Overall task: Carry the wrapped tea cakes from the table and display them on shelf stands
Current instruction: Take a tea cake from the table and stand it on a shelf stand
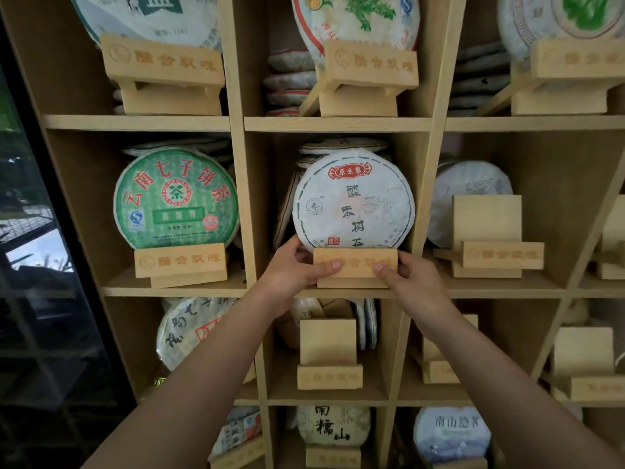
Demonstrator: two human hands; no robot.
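At the far left, a dark glass pane (37, 231) is seen, with only dim reflections made out in it. Beside it, in the middle-row left compartment of the pale wooden grid shelf (338, 124), a round green-wrapped tea cake (176, 198) is propped upright on a light wooden stand (181, 264), its lower edge hidden behind the stand's engraved front bar. In the centre compartment, a round white paper-wrapped tea cake with a red label and black characters (353, 201) is seated upright on a second pale wooden stand (355, 267); its bottom rim is covered by the front bar, and flat stacked cakes are partly hidden behind it. The left hand (297, 272) is curled around the stand's left end, thumb laid across the front and fingers lost from sight behind. The right hand (412, 282) is closed on the right end likewise. To the right, an empty wooden stand (490, 238) is seen, with a pale wrapped cake (473, 184) half concealed behind it. The top row is cut off by the frame.
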